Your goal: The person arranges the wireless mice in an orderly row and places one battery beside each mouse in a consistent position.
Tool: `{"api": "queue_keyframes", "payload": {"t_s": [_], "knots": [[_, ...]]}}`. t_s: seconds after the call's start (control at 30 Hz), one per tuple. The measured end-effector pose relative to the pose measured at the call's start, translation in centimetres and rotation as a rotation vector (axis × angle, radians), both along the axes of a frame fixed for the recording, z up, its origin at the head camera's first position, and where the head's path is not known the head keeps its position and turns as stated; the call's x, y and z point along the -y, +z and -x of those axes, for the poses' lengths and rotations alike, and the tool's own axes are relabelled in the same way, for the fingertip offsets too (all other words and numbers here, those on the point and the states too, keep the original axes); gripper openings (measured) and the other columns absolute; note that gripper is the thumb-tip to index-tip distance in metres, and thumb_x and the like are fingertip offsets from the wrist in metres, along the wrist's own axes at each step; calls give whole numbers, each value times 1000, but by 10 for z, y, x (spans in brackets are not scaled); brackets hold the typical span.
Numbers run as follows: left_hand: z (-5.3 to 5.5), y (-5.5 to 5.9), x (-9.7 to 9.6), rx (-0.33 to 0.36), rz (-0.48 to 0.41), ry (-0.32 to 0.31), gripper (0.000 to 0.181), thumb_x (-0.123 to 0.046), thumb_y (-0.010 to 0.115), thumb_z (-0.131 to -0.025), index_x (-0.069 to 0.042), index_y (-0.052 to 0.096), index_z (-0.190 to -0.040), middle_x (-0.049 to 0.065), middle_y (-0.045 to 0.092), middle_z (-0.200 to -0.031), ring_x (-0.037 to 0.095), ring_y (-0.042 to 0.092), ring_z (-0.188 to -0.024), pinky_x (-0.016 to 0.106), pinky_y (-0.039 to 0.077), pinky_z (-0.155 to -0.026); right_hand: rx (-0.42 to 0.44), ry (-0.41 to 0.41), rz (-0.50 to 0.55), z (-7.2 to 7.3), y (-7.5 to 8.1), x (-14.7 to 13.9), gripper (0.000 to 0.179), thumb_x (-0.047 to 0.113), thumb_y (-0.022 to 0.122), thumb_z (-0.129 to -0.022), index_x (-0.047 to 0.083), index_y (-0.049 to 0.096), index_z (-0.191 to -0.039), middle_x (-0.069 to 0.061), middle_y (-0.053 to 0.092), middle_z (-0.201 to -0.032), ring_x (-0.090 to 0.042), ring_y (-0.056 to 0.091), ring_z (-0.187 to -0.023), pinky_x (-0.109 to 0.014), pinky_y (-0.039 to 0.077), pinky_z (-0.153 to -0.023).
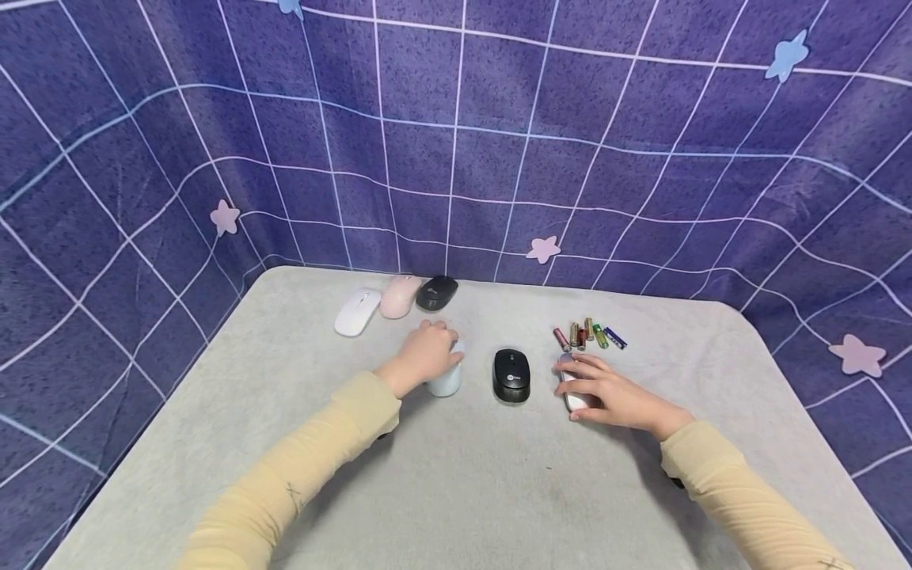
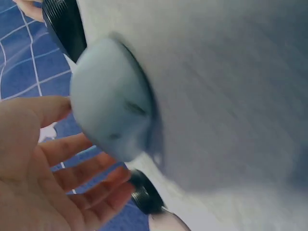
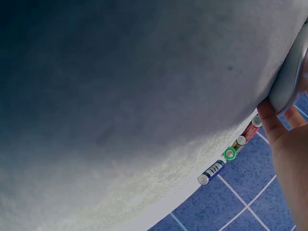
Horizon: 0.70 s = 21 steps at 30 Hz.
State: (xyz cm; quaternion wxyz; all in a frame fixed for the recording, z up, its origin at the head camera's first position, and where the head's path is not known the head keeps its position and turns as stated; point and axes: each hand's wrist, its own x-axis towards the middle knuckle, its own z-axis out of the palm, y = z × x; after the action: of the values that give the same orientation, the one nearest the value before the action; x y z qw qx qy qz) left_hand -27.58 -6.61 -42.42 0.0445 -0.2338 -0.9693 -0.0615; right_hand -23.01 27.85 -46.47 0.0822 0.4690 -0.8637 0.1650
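My left hand is over a light blue computer mouse. In the left wrist view its thumb meets one side of the light blue mouse, and some fingertips are hidden behind it. My right hand spans a grey and white mouse, with the thumb at its near end and fingers across its top and far end. In the right wrist view that mouse shows only at the edge, between thumb and fingers. Between the hands lies a black mouse.
At the back left a white mouse, a pink mouse and another black mouse form a row. Several small batteries lie just beyond the right hand. A grey cloth covers the table; a purple gridded curtain hangs behind.
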Motion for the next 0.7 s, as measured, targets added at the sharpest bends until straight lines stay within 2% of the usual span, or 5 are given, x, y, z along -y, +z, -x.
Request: {"api": "queue_keyframes", "payload": {"t_s": [0.13, 0.23, 0.37, 0.7], "knots": [[5, 2, 15, -54, -51, -39, 38, -30, 64, -87, -4, 64, -116, 17, 64, -112, 37, 57, -102, 46, 48, -88, 6, 3, 9, 1, 0, 0, 38, 27, 76, -76, 18, 65, -111, -16, 52, -133, -49, 38, -125, -63, 28, -100], [9, 4, 26, -99, -91, -37, 39, -26, 62, -88, -2, 62, -118, 17, 64, -116, 37, 56, -104, 46, 46, -91, 11, 5, 10, 2, 1, 0, 37, 26, 76, -76, 18, 65, -111, -17, 53, -133, -48, 38, -125, -63, 29, -100], [15, 9, 42, -126, -123, -11, 39, -23, 61, -87, 0, 61, -119, 18, 64, -114, 35, 56, -100, 45, 46, -87, 16, 13, -1, 3, 5, 1, 37, 24, 77, -74, 16, 67, -109, -17, 53, -132, -49, 39, -123, -64, 30, -99], [32, 20, 83, -90, -137, 111, 42, -23, 57, -89, 1, 57, -123, 20, 59, -120, 38, 52, -109, 49, 44, -93, 28, 20, -16, 5, 10, 3, 39, 24, 78, -73, 15, 67, -110, -18, 54, -132, -50, 40, -123, -63, 29, -100]]}}
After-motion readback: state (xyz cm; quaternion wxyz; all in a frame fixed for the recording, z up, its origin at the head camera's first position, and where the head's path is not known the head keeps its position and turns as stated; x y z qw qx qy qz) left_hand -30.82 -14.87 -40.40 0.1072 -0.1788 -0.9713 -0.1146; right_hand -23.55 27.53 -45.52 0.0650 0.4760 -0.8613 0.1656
